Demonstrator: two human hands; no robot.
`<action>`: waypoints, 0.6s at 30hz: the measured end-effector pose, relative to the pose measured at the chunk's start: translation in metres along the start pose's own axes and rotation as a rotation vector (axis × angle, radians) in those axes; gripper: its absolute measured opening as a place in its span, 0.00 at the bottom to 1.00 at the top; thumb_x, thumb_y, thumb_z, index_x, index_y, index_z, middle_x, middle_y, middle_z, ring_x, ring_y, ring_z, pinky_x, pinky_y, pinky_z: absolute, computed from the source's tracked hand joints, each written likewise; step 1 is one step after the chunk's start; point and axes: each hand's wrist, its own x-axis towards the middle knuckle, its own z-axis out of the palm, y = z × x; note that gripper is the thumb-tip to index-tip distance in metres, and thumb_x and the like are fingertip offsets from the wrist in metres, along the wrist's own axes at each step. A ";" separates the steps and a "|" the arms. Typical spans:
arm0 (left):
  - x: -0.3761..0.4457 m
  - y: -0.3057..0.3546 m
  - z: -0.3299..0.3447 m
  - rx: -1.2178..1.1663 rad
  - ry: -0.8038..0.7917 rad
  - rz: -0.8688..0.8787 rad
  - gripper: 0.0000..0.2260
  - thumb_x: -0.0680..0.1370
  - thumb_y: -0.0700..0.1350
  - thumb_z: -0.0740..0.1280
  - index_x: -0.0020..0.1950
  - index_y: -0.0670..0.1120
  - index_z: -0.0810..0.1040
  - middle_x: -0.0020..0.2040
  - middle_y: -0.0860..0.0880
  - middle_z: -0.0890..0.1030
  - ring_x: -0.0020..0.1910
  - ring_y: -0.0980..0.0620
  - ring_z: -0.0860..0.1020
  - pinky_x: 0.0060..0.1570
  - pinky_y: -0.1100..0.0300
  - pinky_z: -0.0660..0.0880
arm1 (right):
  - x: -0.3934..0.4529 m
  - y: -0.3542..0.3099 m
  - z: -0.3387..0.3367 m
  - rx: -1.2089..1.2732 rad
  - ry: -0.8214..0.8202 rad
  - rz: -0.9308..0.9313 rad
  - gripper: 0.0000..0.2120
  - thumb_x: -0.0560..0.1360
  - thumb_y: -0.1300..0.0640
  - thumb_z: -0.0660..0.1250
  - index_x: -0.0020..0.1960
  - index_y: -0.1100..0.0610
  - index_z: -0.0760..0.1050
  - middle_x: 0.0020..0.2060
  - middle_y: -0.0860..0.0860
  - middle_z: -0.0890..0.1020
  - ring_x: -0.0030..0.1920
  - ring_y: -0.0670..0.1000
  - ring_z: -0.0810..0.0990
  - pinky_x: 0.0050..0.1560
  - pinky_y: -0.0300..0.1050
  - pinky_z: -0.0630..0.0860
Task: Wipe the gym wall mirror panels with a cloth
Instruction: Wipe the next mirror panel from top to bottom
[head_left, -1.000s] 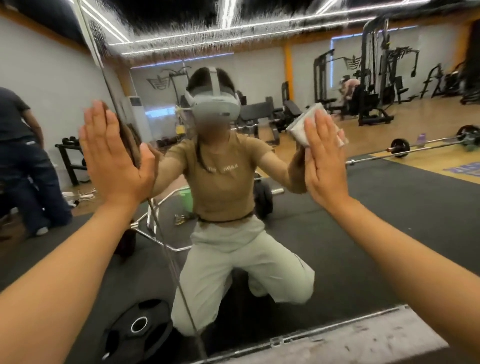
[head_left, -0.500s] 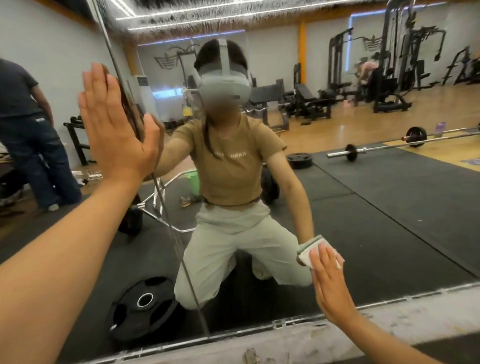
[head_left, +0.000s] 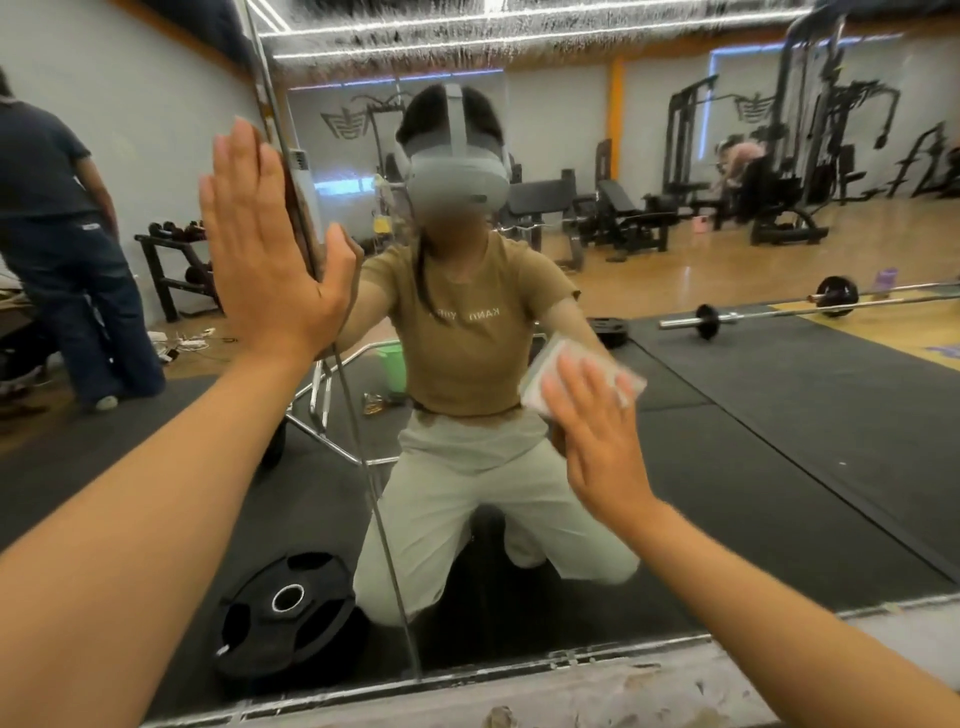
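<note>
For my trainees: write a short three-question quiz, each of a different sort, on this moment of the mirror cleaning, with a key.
1. True or false: the left hand holds the cloth.
2. Multiple choice: the right hand presses the cloth against A) the floor, B) the mirror, C) a bench.
3. Fill in: the left hand lies flat over the vertical ____ between two mirror panels.

Key: 1 false, it is bare, fingers straight. 2 B. 3 seam.
</note>
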 end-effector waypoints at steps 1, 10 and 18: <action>0.000 0.000 0.001 0.000 0.000 0.002 0.29 0.82 0.50 0.58 0.77 0.34 0.59 0.77 0.34 0.59 0.78 0.36 0.56 0.78 0.47 0.47 | -0.028 -0.001 0.010 -0.050 -0.055 -0.064 0.30 0.79 0.66 0.55 0.80 0.53 0.55 0.80 0.48 0.51 0.80 0.53 0.52 0.76 0.57 0.50; 0.000 -0.001 0.002 0.000 0.033 0.017 0.28 0.82 0.49 0.59 0.76 0.33 0.61 0.76 0.33 0.62 0.76 0.35 0.58 0.78 0.49 0.47 | -0.142 0.011 0.021 -0.439 -0.685 -0.751 0.43 0.70 0.56 0.61 0.81 0.54 0.46 0.81 0.50 0.48 0.80 0.51 0.46 0.79 0.52 0.39; 0.002 0.000 0.002 -0.029 0.023 0.003 0.28 0.81 0.48 0.62 0.76 0.33 0.62 0.76 0.33 0.63 0.76 0.35 0.59 0.78 0.50 0.46 | 0.041 -0.038 0.008 -0.111 -0.181 -0.274 0.33 0.72 0.69 0.58 0.77 0.57 0.63 0.77 0.54 0.62 0.78 0.54 0.59 0.76 0.52 0.52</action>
